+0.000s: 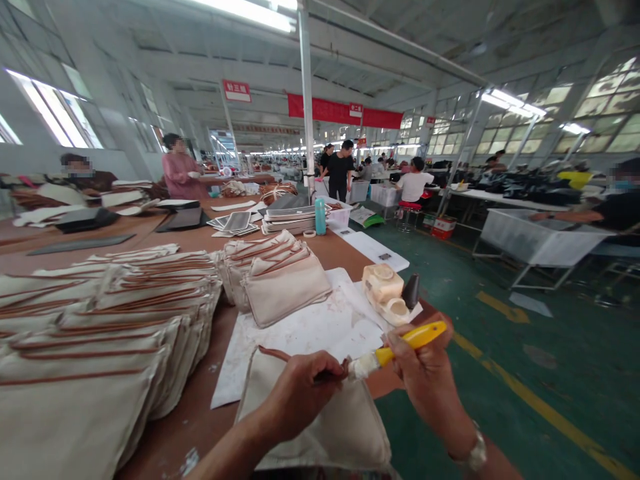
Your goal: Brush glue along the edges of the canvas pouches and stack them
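My right hand [425, 360] grips a paintbrush [407, 343] by its yellow handle. The brush's pale, coated bristles touch a brown trim edge at my left fingertips. Pinched in my left hand [305, 387] is that brown edge of a beige fabric pouch [345, 433], which lies at the table's front edge. Beyond the hands, a small stack of similar pouches [287, 283] rests on a stained white sheet [300, 337]. A yellowish plastic glue container [383, 285] stands just past my right hand, with a dark cone-shaped nozzle [412, 291] beside it.
Rows of beige pouches [100, 333] cover the brown table on the left. Farther back are stacked panels [290, 220], a teal bottle [320, 215] and a tape roll [309, 233]. A white bin [540, 240] stands on the green floor at right. Several people work around.
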Tool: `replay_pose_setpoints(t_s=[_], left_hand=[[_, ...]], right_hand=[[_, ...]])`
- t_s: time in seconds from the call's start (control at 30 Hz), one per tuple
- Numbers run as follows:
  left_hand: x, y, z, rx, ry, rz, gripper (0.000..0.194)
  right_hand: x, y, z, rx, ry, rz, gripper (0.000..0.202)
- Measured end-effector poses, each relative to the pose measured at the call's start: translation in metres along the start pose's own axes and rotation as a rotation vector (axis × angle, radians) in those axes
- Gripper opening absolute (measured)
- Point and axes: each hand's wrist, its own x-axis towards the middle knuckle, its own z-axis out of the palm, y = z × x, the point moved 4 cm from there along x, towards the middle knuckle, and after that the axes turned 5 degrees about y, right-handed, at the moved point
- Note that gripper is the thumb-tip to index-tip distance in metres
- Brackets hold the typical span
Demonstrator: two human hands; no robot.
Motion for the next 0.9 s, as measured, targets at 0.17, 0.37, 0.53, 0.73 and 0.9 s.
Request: replay_pose_setpoints(t_s=[0.17, 0.37, 0.53, 0.73, 0.9], left_hand=[[-0.009, 0.014, 0.001, 0.079, -0.061, 0.283, 0.023], [-0.016, 0.040, -0.004, 0.146, -0.109, 0.541, 0.028], [-0.016, 0.033, -0.003, 0.149, -0.099, 0.488, 0.027], [-0.013, 0.027, 0.000, 0.103, -0.060, 0.414, 0.027], [-0.010, 0.027, 0.001, 0.084, -0.055, 0.370, 0.027]], right_hand=[[0.013, 0.001, -0.012, 0.059, 0.167, -0.022, 0.034], [0.010, -0.005, -0.011, 0.157, 0.070, 0.101, 0.037], [-0.019, -0.021, -0.006, 0.066, -0.154, 0.061, 0.034], [-0.021, -0.040, -0.024, 0.026, -0.019, -0.028, 0.024], [-0.026, -0.037, -0.007, -0.081, -0.062, -0.103, 0.028]])
